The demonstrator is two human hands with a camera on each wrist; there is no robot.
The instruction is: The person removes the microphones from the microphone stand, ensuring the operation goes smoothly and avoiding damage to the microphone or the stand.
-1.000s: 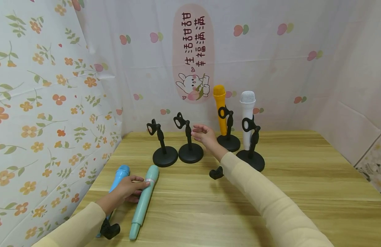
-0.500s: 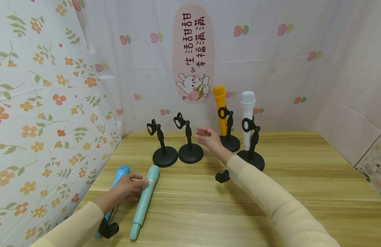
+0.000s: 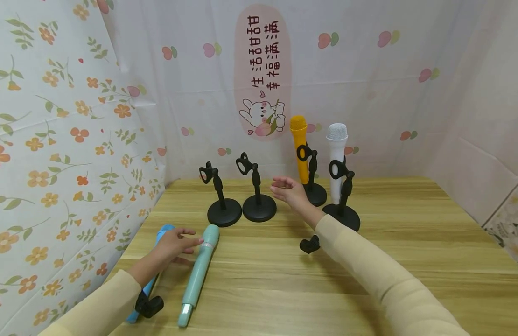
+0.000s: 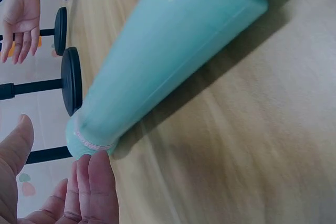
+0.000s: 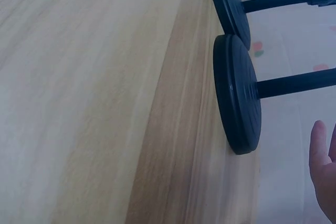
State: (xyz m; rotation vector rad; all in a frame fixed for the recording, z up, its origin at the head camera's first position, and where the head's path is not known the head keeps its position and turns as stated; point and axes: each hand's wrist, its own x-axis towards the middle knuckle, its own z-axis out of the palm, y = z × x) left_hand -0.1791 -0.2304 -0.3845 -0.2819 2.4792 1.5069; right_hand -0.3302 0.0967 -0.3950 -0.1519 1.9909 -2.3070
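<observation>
My left hand (image 3: 173, 246) is at the upper end of a mint-green microphone (image 3: 199, 275) lying on the table. Its fingers are spread and relaxed, and the fingertips meet or nearly meet the microphone's neck; in the left wrist view the microphone (image 4: 157, 61) lies beyond the open palm. Partly hidden under that arm is a blue microphone (image 3: 161, 235). My right hand (image 3: 293, 193) hovers with loose fingers and holds nothing, between a black microphone stand (image 3: 259, 208) and the stand (image 3: 315, 195) with a yellow microphone (image 3: 300, 149).
Another bare black stand (image 3: 224, 212) is at the left of the row. A white microphone (image 3: 336, 154) stands in the rightmost stand (image 3: 343, 217). Behind the wooden table (image 3: 259, 289) hangs a printed cloth (image 3: 200, 107); a floral cloth (image 3: 66, 154) borders the left side.
My right hand has drawn away from the second stand, rightward and slightly toward me. The mint-green microphone has shifted slightly right, and the left hand's fingers have straightened a little.
</observation>
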